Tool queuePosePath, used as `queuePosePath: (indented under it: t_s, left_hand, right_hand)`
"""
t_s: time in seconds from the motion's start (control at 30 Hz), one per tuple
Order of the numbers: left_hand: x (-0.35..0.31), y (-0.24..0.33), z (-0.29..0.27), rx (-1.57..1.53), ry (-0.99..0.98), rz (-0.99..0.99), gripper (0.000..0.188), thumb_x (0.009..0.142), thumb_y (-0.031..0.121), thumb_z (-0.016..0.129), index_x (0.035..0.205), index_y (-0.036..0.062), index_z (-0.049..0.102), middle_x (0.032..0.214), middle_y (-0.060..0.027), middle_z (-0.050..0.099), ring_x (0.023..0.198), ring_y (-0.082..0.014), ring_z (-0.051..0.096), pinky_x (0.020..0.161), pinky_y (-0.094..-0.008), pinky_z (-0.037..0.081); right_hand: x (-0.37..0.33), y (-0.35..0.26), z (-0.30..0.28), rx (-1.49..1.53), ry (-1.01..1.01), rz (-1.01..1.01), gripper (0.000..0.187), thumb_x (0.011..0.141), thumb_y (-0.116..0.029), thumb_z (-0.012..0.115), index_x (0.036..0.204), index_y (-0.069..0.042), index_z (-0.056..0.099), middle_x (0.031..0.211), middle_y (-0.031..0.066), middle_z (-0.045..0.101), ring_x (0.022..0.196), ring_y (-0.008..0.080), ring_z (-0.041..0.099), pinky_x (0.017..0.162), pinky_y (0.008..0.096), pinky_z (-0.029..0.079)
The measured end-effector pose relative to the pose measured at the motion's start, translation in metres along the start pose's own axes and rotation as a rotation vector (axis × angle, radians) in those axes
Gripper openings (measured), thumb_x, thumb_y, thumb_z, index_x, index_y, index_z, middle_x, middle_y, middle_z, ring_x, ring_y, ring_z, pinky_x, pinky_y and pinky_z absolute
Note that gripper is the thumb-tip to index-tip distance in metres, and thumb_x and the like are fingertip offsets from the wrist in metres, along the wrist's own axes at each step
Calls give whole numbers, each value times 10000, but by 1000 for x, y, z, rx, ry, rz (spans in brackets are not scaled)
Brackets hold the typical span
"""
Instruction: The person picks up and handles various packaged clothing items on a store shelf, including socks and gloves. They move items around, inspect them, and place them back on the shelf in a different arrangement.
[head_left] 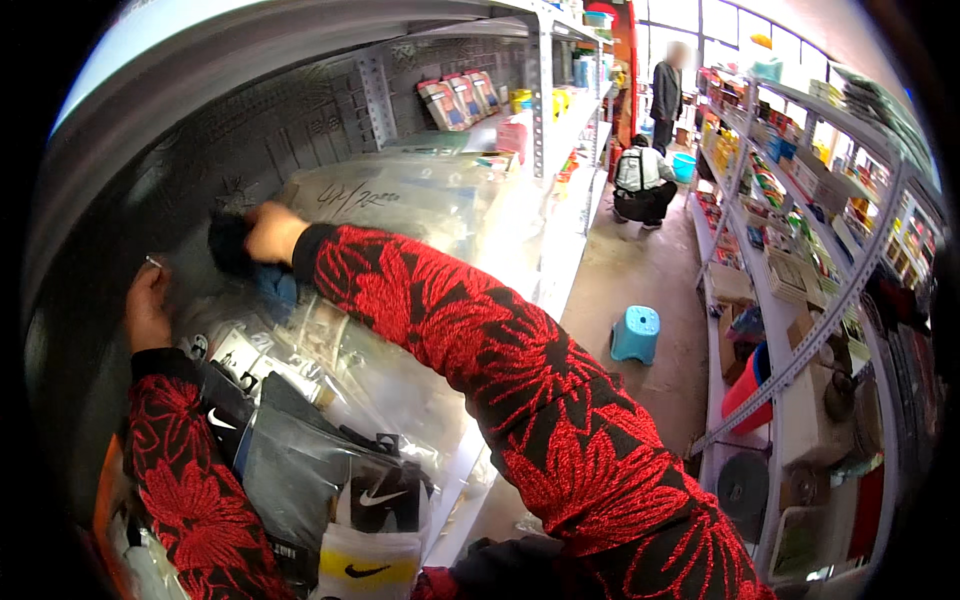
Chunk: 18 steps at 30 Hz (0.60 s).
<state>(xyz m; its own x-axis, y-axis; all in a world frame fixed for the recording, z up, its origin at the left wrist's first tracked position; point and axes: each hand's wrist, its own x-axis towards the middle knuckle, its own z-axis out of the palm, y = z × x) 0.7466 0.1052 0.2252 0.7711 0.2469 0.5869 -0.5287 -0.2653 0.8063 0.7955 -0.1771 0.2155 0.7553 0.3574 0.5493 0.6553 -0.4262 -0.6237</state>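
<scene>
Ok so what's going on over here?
Someone in red-and-black sleeves is at a shelving unit. Their right hand grips a dark, soft-looking item; the left hand is to its left, near a small pale thing I can't identify. What look like packaged socks lie closer to the body. Farther back are a crouching person and a standing person.

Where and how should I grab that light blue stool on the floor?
Probably by two opposite edges of the seat, coming from above: the light blue stool stands upright, its flat top facing up.
</scene>
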Motion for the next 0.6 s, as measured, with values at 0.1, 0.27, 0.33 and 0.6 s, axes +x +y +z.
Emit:
queuePosePath:
  t_s: [0.1,0.27,0.33,0.6]
  left_hand:
    - [-27,16,18,34,-19,-37,267,838,230,535,1033,57,594,978,-21,563,964,-154,504,888,-368,344]
    - [8,1,14,75,8,-177,234,833,223,530,960,37,595,882,-17,556,858,-153,518,795,-305,372]
    - [20,-7,-4,178,-60,-194,212,837,206,525,926,25,591,866,-24,554,817,-154,520,737,-269,384]
    - [26,-4,39,453,46,5,164,841,157,527,829,3,581,744,-35,530,699,-143,483,666,-285,379]
  right_hand:
    - [-29,-30,25,166,-255,-94,320,725,-116,536,1005,19,613,937,221,621,883,317,603,745,366,463]
    - [-34,-53,10,353,-334,-201,371,735,-136,579,1074,14,588,890,171,633,824,237,590,717,332,458]
    - [-57,-76,-4,391,-398,-166,390,725,-144,591,1073,33,579,841,154,632,768,203,580,687,321,461]
    - [-100,-63,-36,375,-379,-345,337,731,-140,600,1055,-49,615,755,84,626,687,144,567,629,302,470]
